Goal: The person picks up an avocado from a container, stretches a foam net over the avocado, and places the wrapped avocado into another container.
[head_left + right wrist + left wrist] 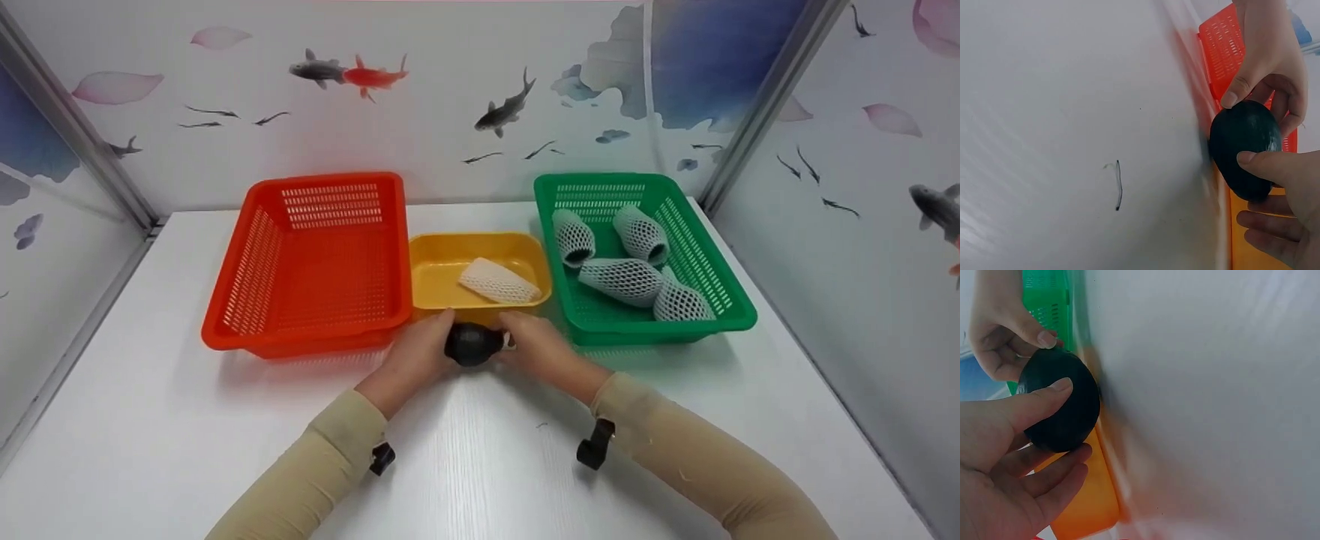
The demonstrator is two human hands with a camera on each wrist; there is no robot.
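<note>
A smooth, dark green avocado (472, 345) is held between both hands just in front of the yellow tray (431, 289). My left hand (421, 346) grips one end, its thumb lying across the skin and fingers beneath in the left wrist view. On the other end, my right hand (544, 351) holds with its thumb on top and fingers under, as the right wrist view shows. The avocado (1247, 149) looks rounded and slightly longer than wide. Inside the yellow tray lies a white foam net sleeve (499, 281).
To the left stands a red basket (304, 341) with nothing visible in it. A green basket (637, 330) at right contains several white foam net sleeves (622, 281). A small dark strand (1119, 185) lies on the white table (465, 465). Printed panels (435, 135) enclose the table.
</note>
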